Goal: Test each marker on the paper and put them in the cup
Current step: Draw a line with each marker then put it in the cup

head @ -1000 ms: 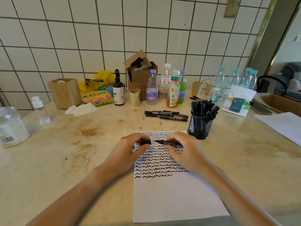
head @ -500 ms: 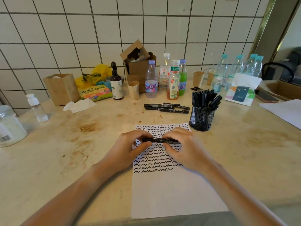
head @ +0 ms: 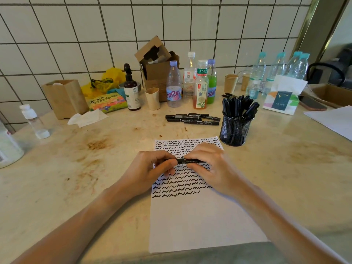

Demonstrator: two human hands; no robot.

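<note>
We see both hands pinching one black marker [head: 190,161] level over the squiggled paper [head: 200,216]: left hand [head: 152,168] and right hand [head: 211,166] at its ends. Mesh cup [head: 235,130] of markers behind-right, loose markers [head: 192,119] beyond. Cap gap seen a second ago now closed

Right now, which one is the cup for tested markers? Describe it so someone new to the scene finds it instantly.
Start at the squiggle-covered paper in the middle of the table. Just past its far right corner stands a black wire-mesh cup, already packed with upright black markers. The paper cups by the tiled wall are tan and solid-sided; this is the only see-through mesh one.
</note>
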